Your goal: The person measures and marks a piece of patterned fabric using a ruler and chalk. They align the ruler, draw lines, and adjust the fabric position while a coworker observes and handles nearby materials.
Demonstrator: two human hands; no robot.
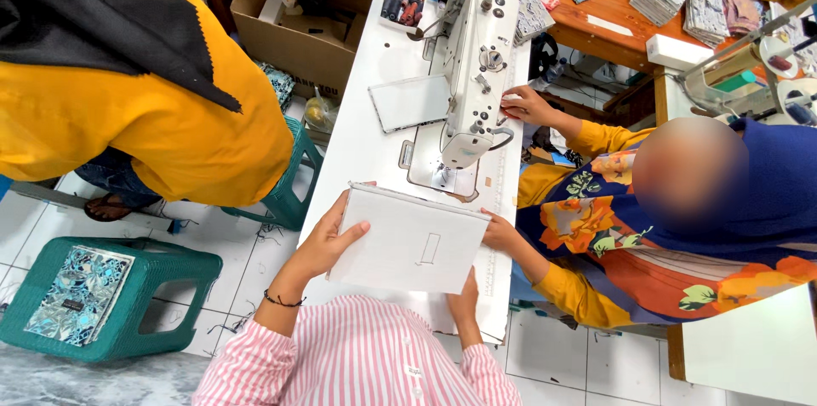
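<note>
My left hand (330,240) grips the left edge of a flat white panel (408,240) with a small rectangular outline on it, thumb on top. My right hand (464,297) holds the same panel from beneath at its near edge. The panel hovers over the near end of a white sewing table (366,142), just in front of a white sewing machine (478,57). A co-worker seated at the right touches the panel's right edge with one hand (499,231) and rests the other hand (523,105) on the machine.
Another person in a yellow top (128,108) stands at the left by a green plastic stool (294,180). A second green stool (111,295) carries a patterned book. A cardboard box (294,31) and a wooden table (613,10) with stacked patterned items lie beyond.
</note>
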